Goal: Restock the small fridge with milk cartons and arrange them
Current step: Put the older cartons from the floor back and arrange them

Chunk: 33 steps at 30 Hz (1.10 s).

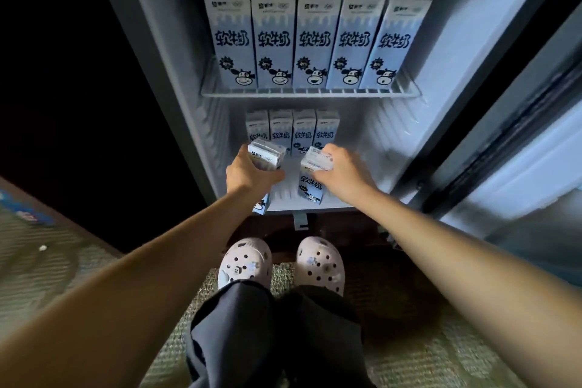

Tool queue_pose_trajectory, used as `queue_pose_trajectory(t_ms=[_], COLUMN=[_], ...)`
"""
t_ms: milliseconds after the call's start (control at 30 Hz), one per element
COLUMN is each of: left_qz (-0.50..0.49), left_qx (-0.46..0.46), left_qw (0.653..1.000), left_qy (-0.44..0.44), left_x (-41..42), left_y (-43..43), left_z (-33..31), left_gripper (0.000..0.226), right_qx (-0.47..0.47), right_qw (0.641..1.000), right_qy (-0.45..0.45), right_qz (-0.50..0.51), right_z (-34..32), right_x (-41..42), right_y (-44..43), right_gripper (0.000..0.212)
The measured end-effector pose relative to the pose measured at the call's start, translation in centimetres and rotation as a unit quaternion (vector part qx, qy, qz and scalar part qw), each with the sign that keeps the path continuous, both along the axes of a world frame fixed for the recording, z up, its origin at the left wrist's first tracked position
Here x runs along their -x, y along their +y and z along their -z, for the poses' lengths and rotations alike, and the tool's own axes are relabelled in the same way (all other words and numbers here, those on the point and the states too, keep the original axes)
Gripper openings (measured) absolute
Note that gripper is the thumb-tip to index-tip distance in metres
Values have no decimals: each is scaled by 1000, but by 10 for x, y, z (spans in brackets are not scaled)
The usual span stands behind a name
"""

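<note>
The small fridge (163, 50) stands open before me. Several blue-and-white milk cartons (315, 38) with a cartoon cow fill the upper wire shelf (310, 92) in a row. Several more cartons (293, 129) stand at the back of the bottom compartment. My left hand (248, 172) grips one carton (266, 156) by its upper part at the front left of the fridge floor. My right hand (341, 172) grips another carton (311, 181) by its top, just right of the first, upright on the floor.
The fridge door (516, 135) hangs open at the right. My feet in pale clogs (278, 263) stand on a woven mat just in front of the fridge. A dark cabinet side lies to the left.
</note>
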<state>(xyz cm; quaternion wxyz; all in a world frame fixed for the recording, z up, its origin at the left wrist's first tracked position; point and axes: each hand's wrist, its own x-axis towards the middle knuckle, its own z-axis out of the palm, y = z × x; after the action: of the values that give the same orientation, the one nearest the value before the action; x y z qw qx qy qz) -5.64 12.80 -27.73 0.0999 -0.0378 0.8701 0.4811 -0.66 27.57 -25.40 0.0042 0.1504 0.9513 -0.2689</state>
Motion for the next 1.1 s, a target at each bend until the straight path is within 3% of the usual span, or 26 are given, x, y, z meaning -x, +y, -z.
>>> queue_pose_trajectory(t_ms=[133, 233, 400, 633, 700, 767, 900, 1100], left_qz=[-49, -55, -78, -124, -114, -96, -52, -66], left_qx=[-7, -35, -65, -115, -105, -99, -86, -121], left_qw=[999, 998, 995, 985, 987, 990, 995, 990], left_qy=[-11, -4, 11, 23, 40, 32, 3, -30], left_x=[25, 37, 57, 63, 59, 54, 53, 76], left_y=[3, 6, 11, 18, 16, 10, -1, 13], left_z=[26, 39, 58, 85, 92, 98, 111, 117], left_gripper=[21, 40, 31, 60, 60, 60, 58, 64], right_qx=[-18, -11, 25, 180, 240, 243, 244, 249], right_qw=[1000, 999, 999, 983, 968, 966, 966, 965], right_qy=[-12, -16, -13, -15, -56, -82, -84, -77], right_qz=[-19, -38, -45, 17, 41, 30, 23, 17], right_z=[21, 31, 49, 66, 76, 85, 95, 96], right_x=[26, 40, 61, 64, 62, 61, 63, 75], right_y=[-2, -5, -3, 10, 11, 11, 8, 10], right_gripper=[23, 23, 32, 52, 52, 47, 49, 48])
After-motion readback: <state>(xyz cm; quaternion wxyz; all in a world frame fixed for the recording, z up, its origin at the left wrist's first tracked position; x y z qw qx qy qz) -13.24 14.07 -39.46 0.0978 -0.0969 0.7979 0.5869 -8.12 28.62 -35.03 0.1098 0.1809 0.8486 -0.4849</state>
